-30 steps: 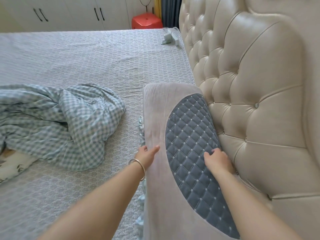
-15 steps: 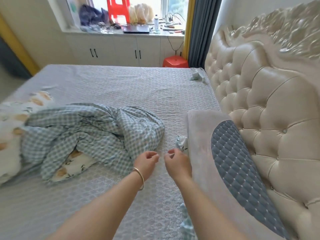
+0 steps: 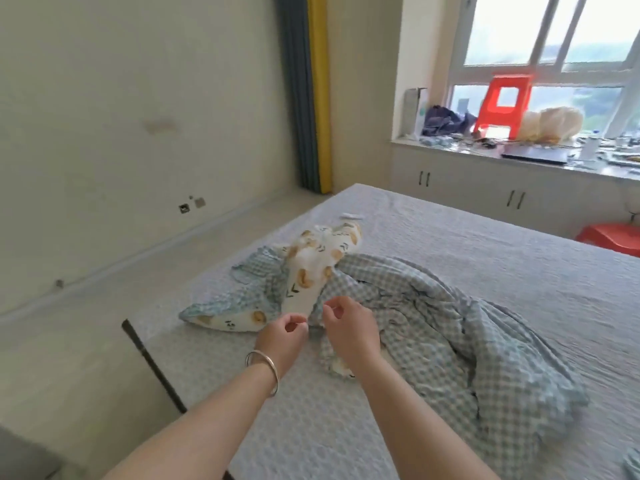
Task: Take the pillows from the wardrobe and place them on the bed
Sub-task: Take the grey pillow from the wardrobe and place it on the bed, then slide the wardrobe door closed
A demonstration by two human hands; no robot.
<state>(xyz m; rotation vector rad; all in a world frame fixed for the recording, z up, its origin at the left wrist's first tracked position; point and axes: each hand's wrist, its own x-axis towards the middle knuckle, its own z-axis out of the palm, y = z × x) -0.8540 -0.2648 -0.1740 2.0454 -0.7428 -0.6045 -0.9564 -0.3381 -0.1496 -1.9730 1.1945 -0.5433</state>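
Note:
No pillow and no wardrobe show in this view. The bed (image 3: pixel 467 251) with its grey quilted cover fills the right and lower part of the frame. My left hand (image 3: pixel 282 339), with a silver bangle on the wrist, and my right hand (image 3: pixel 349 327) hover side by side over the bed's near left part. Both have loosely curled fingers and hold nothing. They hang just above the near edge of a crumpled blue checked blanket (image 3: pixel 433 327) with a white printed lining.
Bare floor (image 3: pixel 138 271) lies left of the bed, bounded by a plain wall. A grey and yellow curtain (image 3: pixel 308 91) hangs in the corner. Behind the bed stand low white cabinets (image 3: pixel 485 188) with a cluttered sill, an upturned red stool (image 3: pixel 502 105) and another red stool (image 3: pixel 613 237).
My view has swung left from the headboard and pillow toward the window and floor. Both hands left the pillow and now hover empty over the checked blanket.

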